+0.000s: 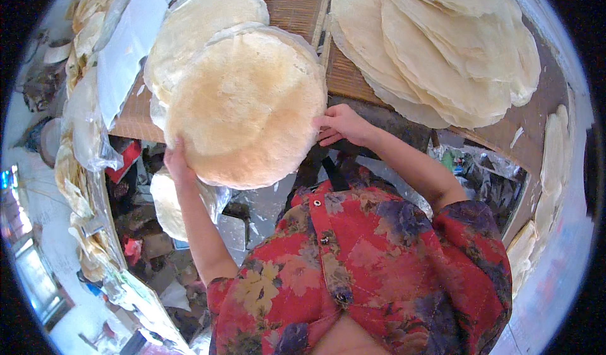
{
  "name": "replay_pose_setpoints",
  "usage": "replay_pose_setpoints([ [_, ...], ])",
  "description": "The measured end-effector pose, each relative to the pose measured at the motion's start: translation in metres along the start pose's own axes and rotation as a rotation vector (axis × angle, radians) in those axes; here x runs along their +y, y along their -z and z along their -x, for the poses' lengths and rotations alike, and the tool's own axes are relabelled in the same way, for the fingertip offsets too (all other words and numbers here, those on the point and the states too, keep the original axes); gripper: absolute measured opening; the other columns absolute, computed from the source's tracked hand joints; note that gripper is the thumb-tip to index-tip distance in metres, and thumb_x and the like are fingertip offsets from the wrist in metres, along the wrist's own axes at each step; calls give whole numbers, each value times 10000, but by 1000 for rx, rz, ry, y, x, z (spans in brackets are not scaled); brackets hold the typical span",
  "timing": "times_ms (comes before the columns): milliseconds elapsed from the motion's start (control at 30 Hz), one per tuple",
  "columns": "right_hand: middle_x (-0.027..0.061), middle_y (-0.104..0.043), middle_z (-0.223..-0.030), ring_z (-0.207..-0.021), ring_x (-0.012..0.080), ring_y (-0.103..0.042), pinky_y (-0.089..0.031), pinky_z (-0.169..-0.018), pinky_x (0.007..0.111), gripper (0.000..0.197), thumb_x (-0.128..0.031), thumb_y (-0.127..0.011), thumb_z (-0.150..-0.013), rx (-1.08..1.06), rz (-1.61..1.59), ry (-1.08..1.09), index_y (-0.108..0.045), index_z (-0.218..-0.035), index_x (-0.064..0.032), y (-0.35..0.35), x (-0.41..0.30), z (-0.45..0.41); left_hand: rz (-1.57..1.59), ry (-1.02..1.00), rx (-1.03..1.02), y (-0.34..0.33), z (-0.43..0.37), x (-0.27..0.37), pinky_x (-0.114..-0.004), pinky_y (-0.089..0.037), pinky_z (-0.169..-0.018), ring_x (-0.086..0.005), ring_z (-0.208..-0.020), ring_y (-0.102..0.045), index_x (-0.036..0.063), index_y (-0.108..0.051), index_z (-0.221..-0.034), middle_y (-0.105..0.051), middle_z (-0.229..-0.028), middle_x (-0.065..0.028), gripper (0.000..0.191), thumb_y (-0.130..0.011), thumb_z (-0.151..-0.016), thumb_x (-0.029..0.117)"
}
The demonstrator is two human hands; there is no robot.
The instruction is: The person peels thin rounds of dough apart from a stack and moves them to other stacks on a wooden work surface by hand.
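A stack of thin round flatbread-like sheets (241,104), pale cream with browned patches, lies tilted in front of me and juts past the table's near edge. My left hand (180,163) grips its lower left rim, the thumb on top and the fingers hidden beneath. At the right rim, my right hand (343,125) pinches the edge with its fingertips. Behind and partly under this stack rests another pile of similar sheets (208,18). To the right, a larger pile of pale sheets (440,47) fans out in overlapping layers on the wooden table.
The brown wooden tabletop (298,4) has a seam between the piles. White plastic sheeting (128,47) and more stacked sheets (85,175) line the left. Below the table are a wrapped round bundle (168,208) and clutter. Further sheets (551,165) lie along the right edge.
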State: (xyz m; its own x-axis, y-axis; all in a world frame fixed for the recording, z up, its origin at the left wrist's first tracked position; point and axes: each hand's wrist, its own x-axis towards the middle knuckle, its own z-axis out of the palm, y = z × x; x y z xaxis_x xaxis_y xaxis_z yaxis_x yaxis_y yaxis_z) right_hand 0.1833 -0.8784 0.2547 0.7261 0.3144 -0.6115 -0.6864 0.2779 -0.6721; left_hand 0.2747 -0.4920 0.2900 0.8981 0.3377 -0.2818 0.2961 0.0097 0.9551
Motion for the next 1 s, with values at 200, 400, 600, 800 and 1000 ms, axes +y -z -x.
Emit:
replay_pose_setpoints([
  [200,120,-629,-700,-578,165,-618,-476,-505,288,374,-358,-557,-812,326,978,311,-612,-723,1,4,-41,20,-55,-88,47,0,-28,-13,-337,-502,-704,-218,-820,-592,-59,-538,-1060,-595,-993,-131,413,-683,-768,195],
  [400,144,-573,-842,-830,286,-572,-456,-700,385,466,-459,-580,-745,692,1161,561,-578,-953,-42,6,-92,-31,-113,-34,86,-27,-39,1,-318,-492,-702,-218,-804,-579,-75,-535,-1078,-590,-1010,-113,472,-690,-757,234],
  [600,181,-538,-982,-933,319,-542,-445,-781,425,595,-522,-552,-729,734,1188,538,-542,-995,10,-17,-91,-49,-19,41,47,-6,-54,-33,-330,-470,-773,-200,-896,-569,-52,-531,-1093,-583,-1028,-98,443,-647,-791,250],
  [800,176,-596,-894,-830,318,-586,-462,-708,425,498,-442,-571,-715,650,1085,393,-579,-907,17,-22,-103,-57,257,252,-165,10,-61,-39,-335,-453,-795,-197,-940,-546,-19,-515,-1123,-563,-1048,-63,375,-582,-838,217],
  [1000,165,-622,-909,-833,312,-608,-477,-729,427,396,-374,-591,-705,511,697,321,-607,-878,-18,19,-103,-89,259,300,-188,8,-62,-38,-335,-452,-791,-191,-937,-541,1,-517,-1130,-564,-1025,-57,353,-561,-852,214],
])
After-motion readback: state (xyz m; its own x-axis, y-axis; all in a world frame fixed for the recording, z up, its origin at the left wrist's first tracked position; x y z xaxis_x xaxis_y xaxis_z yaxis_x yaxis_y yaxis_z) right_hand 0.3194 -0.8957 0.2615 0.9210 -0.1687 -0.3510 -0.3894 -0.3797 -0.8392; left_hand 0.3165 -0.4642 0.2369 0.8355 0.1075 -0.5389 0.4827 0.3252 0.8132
